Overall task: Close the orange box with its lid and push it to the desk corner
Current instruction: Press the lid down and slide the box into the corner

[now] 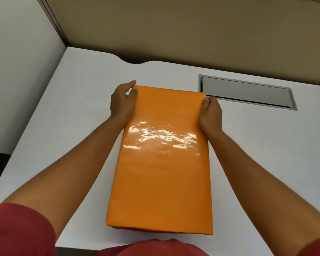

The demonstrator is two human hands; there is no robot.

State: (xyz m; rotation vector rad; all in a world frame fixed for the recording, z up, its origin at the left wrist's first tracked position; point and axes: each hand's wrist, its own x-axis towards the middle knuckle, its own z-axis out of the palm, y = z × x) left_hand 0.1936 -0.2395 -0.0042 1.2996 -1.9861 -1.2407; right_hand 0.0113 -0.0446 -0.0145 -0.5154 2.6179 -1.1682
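Observation:
A long glossy orange lid [163, 163] covers the orange box, lying lengthwise away from me in the middle of the white desk [72, 126]. Only a thin sliver of the box shows under the lid's near edge. My left hand [121, 103] grips the lid's far left corner, thumb on top. My right hand [210, 113] grips the far right corner the same way. Both forearms run along the box's long sides.
A metal cable hatch [248, 93] is set flush in the desk to the right of the box's far end. A beige partition [174, 30] stands behind the desk and a white one [17, 71] on the left; they meet at the far left desk corner [70, 49].

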